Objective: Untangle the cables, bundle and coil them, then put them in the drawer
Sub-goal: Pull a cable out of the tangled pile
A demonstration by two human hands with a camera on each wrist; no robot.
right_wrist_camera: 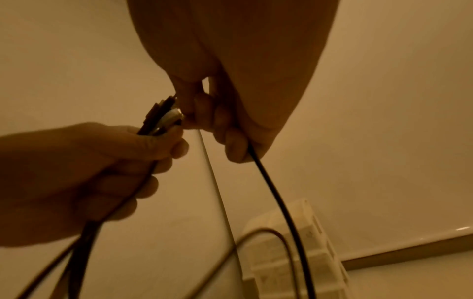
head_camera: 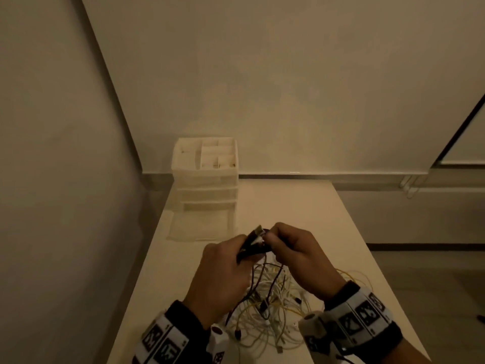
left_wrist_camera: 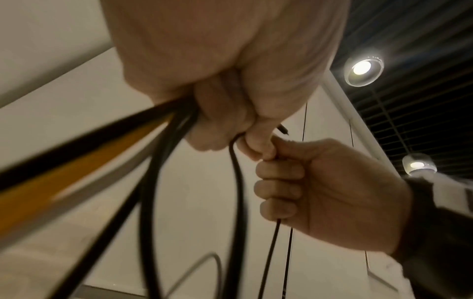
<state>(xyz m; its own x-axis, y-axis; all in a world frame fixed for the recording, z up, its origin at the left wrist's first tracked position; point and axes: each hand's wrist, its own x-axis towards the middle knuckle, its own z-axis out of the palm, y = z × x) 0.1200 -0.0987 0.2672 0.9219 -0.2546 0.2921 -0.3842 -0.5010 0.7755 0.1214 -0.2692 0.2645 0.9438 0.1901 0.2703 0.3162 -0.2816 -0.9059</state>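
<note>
Above the table (head_camera: pixel 328 206), centre: both hands raised, meeting over the tangle.
Left hand (head_camera: pixel 223 274): fingers curled tight round a gathered bundle of dark cables (head_camera: pixel 252 248), plug ends sticking out toward 12 o'clock.
Right hand (head_camera: pixel 296 256): fist closed on a single black cable (right_wrist_camera: pixel 271 186), thumb and forefinger pinching near the plug ends.
Loose cables (head_camera: pixel 270 306): white and yellow heap on the table at 6 o'clock, beneath the hands.
Drawer unit (head_camera: pixel 206 177): at 11 o'clock, lowest drawer (head_camera: pixel 199 227) pulled out, apparently empty.
Step in hand: probably aligning ends to bundle the dark cables.
Next move: likely drawing the black cable free of the heap, then coiling.
</note>
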